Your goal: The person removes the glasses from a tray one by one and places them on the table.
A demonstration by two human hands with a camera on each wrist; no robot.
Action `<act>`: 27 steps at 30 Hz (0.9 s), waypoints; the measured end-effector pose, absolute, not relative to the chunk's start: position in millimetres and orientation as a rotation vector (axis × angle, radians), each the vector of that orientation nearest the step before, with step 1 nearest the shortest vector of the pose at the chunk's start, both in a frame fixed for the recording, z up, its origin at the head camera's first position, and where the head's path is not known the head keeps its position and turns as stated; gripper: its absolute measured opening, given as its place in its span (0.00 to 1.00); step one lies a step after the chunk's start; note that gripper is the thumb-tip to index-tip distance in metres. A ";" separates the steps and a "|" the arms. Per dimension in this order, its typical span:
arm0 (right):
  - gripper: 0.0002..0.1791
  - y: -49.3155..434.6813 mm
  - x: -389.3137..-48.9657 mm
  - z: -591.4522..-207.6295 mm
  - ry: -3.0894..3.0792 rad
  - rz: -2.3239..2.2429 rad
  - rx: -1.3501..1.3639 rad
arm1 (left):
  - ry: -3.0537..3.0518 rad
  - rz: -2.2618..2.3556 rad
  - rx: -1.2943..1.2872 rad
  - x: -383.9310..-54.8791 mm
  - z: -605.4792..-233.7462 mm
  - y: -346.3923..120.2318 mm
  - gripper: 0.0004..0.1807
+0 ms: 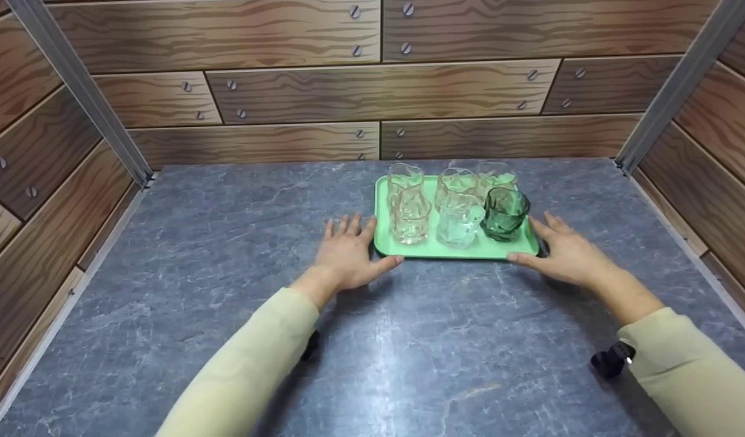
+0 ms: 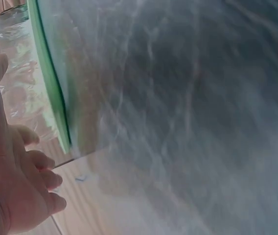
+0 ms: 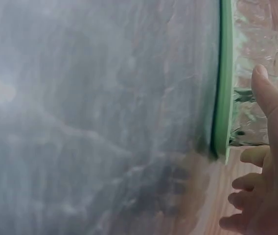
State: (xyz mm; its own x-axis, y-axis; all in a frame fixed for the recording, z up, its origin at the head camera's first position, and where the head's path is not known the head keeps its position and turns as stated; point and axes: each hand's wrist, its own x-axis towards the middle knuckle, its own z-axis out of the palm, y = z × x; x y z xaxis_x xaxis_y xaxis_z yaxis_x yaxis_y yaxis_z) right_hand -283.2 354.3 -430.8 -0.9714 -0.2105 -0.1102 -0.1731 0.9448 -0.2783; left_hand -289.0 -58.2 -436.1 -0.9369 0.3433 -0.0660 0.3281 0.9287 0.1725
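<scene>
A light green tray point(image 1: 381, 238) lies on the table and bears several wavy glasses. Most are clear, such as the front-left glass point(image 1: 411, 221) and the front-middle glass point(image 1: 460, 224); a dark green glass point(image 1: 505, 215) stands at the front right. At the tray's left end is my left hand point(image 1: 346, 255), fingers spread, its thumb by the front edge. My right hand point(image 1: 569, 254) is at the opposite end, likewise spread, thumb near the front-right corner. Whether either hand touches the rim is hard to tell. Both wrist views show the tray point(image 2: 51, 78) edge-on beside the hands.
The grey marbled table point(image 1: 227, 243) extends around the tray. Wood-print walls point(image 1: 378, 91) enclose it at the back and both sides, with metal posts point(image 1: 93, 91) in the back corners. A dark device point(image 1: 614, 359) hangs at the right wrist.
</scene>
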 end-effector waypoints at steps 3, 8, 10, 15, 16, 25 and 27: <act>0.61 354.4 -286.4 -433.8 2.945 -0.406 -0.324 | 2.974 0.247 0.539 -291.9 -440.7 -53.1 0.58; 0.56 355.3 -290.5 -437.1 2.945 -0.404 -0.376 | 2.926 0.293 0.556 -296.2 -446.7 -45.9 0.56; 0.54 355.3 -292.0 -438.8 2.945 -0.405 -0.395 | 2.910 0.315 0.552 -297.8 -448.7 -43.7 0.55; 0.53 354.6 -294.0 -440.1 2.935 -0.413 -0.416 | 2.892 0.317 0.550 -301.9 -450.5 -39.6 0.54; 0.52 354.9 -294.2 -439.9 2.933 -0.413 -0.417 | 2.896 0.321 0.559 -303.8 -452.6 -39.4 0.55; 0.52 354.1 -294.4 -443.8 2.920 -0.463 -0.391 | 2.882 0.263 0.582 -305.3 -447.5 -35.2 0.52; 0.52 353.3 -294.6 -444.1 2.922 -0.463 -0.392 | 2.886 0.241 0.584 -305.4 -447.6 -35.5 0.52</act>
